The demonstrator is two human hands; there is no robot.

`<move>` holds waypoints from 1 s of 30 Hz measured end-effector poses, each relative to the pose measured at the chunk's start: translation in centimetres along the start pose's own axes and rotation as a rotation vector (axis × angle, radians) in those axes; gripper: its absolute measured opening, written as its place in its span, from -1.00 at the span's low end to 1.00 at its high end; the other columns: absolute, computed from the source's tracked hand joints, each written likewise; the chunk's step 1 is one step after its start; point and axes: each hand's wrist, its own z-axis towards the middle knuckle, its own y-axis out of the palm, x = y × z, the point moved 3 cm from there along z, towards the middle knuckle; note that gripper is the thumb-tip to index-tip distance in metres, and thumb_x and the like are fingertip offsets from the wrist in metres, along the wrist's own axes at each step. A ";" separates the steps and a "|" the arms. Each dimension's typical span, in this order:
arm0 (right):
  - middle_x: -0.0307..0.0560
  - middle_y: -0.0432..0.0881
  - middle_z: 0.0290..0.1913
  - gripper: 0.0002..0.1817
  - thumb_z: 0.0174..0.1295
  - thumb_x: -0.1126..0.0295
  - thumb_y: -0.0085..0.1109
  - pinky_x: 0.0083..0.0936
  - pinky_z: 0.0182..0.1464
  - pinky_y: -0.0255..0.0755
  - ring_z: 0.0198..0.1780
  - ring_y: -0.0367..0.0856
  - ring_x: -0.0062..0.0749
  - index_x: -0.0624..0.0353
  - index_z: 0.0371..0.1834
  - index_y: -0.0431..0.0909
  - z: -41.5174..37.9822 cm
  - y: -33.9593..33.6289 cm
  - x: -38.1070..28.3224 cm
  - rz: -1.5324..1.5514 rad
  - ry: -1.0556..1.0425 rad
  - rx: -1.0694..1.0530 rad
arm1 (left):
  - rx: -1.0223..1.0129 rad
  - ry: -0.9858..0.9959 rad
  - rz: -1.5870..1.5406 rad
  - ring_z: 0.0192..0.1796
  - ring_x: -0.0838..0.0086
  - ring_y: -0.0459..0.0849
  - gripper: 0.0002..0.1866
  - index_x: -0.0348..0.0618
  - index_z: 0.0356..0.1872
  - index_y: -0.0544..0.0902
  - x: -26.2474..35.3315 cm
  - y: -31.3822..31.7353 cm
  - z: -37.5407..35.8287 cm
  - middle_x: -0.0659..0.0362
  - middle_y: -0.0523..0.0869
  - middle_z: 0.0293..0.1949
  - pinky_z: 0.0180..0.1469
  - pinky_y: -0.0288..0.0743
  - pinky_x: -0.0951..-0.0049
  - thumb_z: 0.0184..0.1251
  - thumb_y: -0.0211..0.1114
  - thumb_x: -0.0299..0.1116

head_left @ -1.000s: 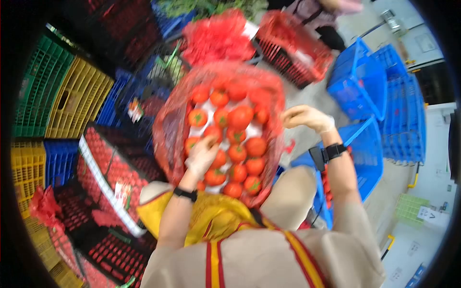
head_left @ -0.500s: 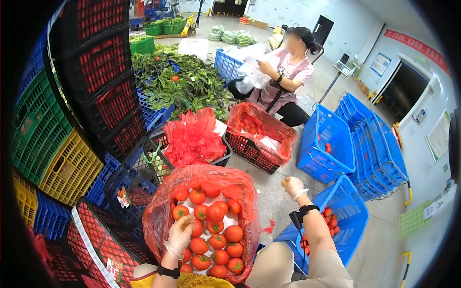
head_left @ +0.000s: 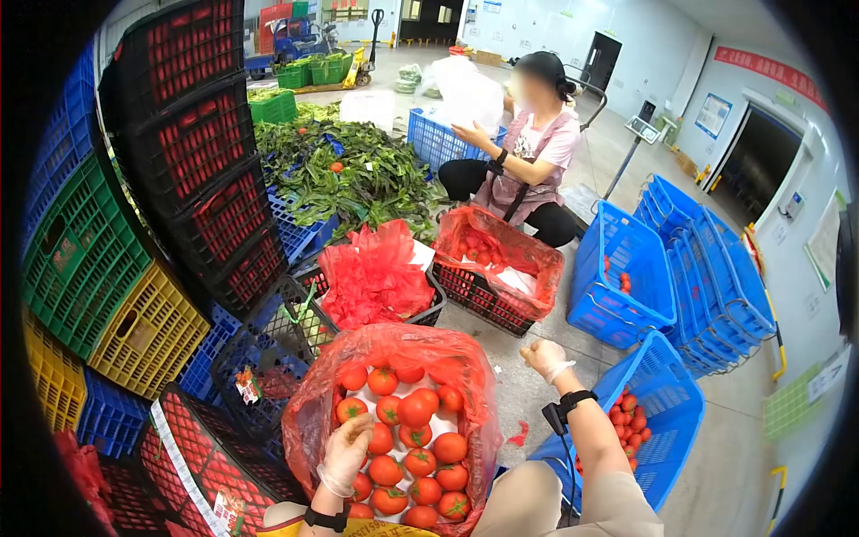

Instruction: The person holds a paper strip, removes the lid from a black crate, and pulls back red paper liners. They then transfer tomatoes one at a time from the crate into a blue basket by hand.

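Note:
A crate lined with a red plastic bag (head_left: 300, 407) stands before my knees, with red tomatoes (head_left: 420, 462) bedded in white padding inside. Over its left side is my left hand (head_left: 344, 455), in a thin clear glove. Its fingers are curled together close beside the tomatoes; whatever they may hold is hidden. My right hand (head_left: 548, 360), also gloved, is raised over the floor between the bagged crate and a blue basket (head_left: 667, 380). Its fingers are folded into a loose fist, and their inside is out of sight. Smaller red tomatoes (head_left: 629, 421) lie in that blue basket.
A person (head_left: 537, 148) crouches beyond, near white plastic (head_left: 465, 94). Ahead are two black crates with red bags (head_left: 371, 277). Another blue basket (head_left: 617, 268) and stacked blue baskets (head_left: 716, 277) are at right. Tall crate stacks (head_left: 192, 134) line the left, near heaped green leaves (head_left: 349, 174).
The view has shifted, so the scene sits further right and lower. The other person's hands have moved apart and the white plastic is higher. My hands keep nearly the same pose.

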 end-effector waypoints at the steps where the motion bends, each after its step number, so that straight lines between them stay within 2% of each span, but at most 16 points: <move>1: 0.19 0.66 -0.28 -0.60 0.09 0.03 0.06 -0.18 -0.03 0.46 -0.17 0.63 0.05 0.13 -0.31 0.69 0.0 0.1 0.0 0.010 0.027 -0.064 | 0.003 0.005 -0.020 -0.08 0.58 0.59 -0.64 -0.31 0.12 0.51 0.1 0.1 -0.1 0.18 0.65 -0.09 0.02 0.45 0.58 0.30 0.16 -0.49; 5: 0.18 0.66 -0.28 -0.63 0.09 0.05 0.08 -0.14 -0.06 0.48 -0.17 0.64 0.06 0.09 -0.30 0.69 -0.3 0.7 0.1 -0.012 -0.020 -0.031 | 0.007 0.005 -0.046 -0.08 0.58 0.59 -0.66 -0.31 0.11 0.51 -0.3 0.0 0.1 0.19 0.65 -0.10 0.02 0.45 0.59 0.30 0.16 -0.51; 13: 0.14 0.67 -0.17 -0.63 0.07 0.06 0.10 -0.23 0.02 0.46 -0.09 0.63 -0.01 0.02 -0.20 0.69 -0.7 3.0 0.7 -0.009 -0.068 -0.196 | 0.011 -0.015 -0.007 -0.09 0.59 0.58 -0.65 -0.29 0.11 0.51 -0.1 0.3 -0.2 0.20 0.64 -0.10 -0.01 0.45 0.60 0.31 0.16 -0.50; 16: 0.12 0.67 -0.16 -0.64 0.07 0.07 0.12 -0.23 0.03 0.46 -0.07 0.63 -0.02 0.00 -0.18 0.69 -1.1 3.4 0.5 0.031 -0.083 -0.189 | 0.004 -0.017 0.003 -0.09 0.60 0.58 -0.65 -0.27 0.11 0.52 0.0 0.2 -0.3 0.20 0.64 -0.11 -0.04 0.45 0.61 0.30 0.17 -0.49; 20: 0.11 0.67 -0.15 -0.67 0.10 0.10 0.10 -0.23 0.03 0.47 -0.06 0.63 -0.03 0.00 -0.18 0.69 -1.1 4.2 0.7 0.008 -0.093 -0.169 | -0.003 0.000 0.008 -0.10 0.60 0.58 -0.65 -0.26 0.11 0.52 -0.4 0.1 -0.4 0.20 0.64 -0.11 -0.05 0.45 0.61 0.30 0.17 -0.49; 22: 0.14 0.66 -0.15 -0.68 0.13 0.13 0.06 -0.21 0.02 0.47 -0.07 0.63 -0.01 0.02 -0.19 0.68 -1.1 4.6 0.5 -0.005 -0.176 -0.192 | -0.001 -0.013 0.011 -0.10 0.59 0.58 -0.65 -0.26 0.11 0.52 -0.4 0.0 -0.4 0.20 0.64 -0.11 -0.05 0.45 0.61 0.30 0.17 -0.48; 27: 0.15 0.65 -0.18 -0.69 0.13 0.15 0.04 -0.18 0.01 0.47 -0.09 0.63 0.03 0.05 -0.22 0.68 -1.4 4.5 -0.4 -0.019 -0.120 -0.210 | 0.003 0.000 0.051 -0.10 0.59 0.58 -0.66 -0.26 0.10 0.53 -0.3 0.0 -0.6 0.19 0.65 -0.12 -0.06 0.45 0.60 0.30 0.17 -0.48; 29: 0.15 0.65 -0.19 -0.69 0.12 0.15 0.04 -0.17 0.01 0.47 -0.09 0.63 0.04 0.06 -0.23 0.68 -1.7 4.2 -0.8 -0.011 -0.102 -0.185 | 0.014 -0.021 0.035 -0.04 0.50 0.60 -0.66 -0.37 0.08 0.51 -0.1 0.0 -0.7 0.10 0.66 -0.11 0.08 0.42 0.53 0.28 0.16 -0.52; 30: 0.14 0.66 -0.20 -0.69 0.11 0.16 0.04 -0.17 0.01 0.47 -0.10 0.63 0.03 0.05 -0.25 0.68 -1.9 4.1 -1.0 -0.007 -0.106 -0.183 | 0.015 -0.020 0.035 -0.04 0.50 0.60 -0.66 -0.37 0.08 0.51 -0.2 0.0 -0.8 0.10 0.66 -0.11 0.08 0.42 0.53 0.28 0.16 -0.52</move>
